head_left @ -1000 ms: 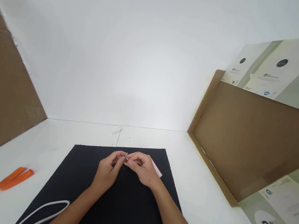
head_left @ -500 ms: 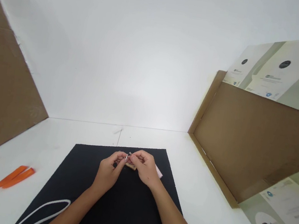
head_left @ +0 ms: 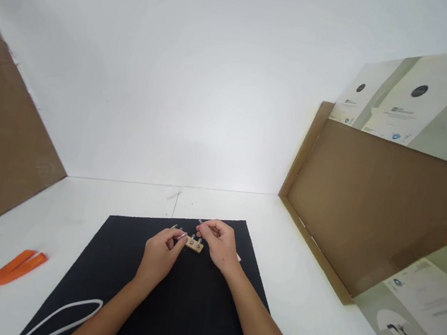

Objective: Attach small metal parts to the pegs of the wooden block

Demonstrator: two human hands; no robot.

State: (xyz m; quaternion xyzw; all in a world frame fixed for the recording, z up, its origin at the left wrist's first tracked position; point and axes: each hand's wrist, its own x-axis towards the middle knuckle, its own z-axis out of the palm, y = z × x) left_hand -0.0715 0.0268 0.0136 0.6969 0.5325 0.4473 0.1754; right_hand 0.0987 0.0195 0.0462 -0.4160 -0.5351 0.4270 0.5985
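The left hand point(head_left: 159, 256) and right hand point(head_left: 217, 244) stand apart, each closed in a pinch: the left on a thin metal pin point(head_left: 182, 236), the right on a second pin point(head_left: 200, 221), of which only the tip shows. Between them, a small wooden strip point(head_left: 194, 246) carrying two upright metal screws point(head_left: 195, 241) lies flat on a black mat point(head_left: 190, 321), which rests on the white counter point(head_left: 305, 294). Two orange pry tools point(head_left: 16, 268) lie on the counter left of the mat; a white cable point(head_left: 64, 315) lies across its near corner
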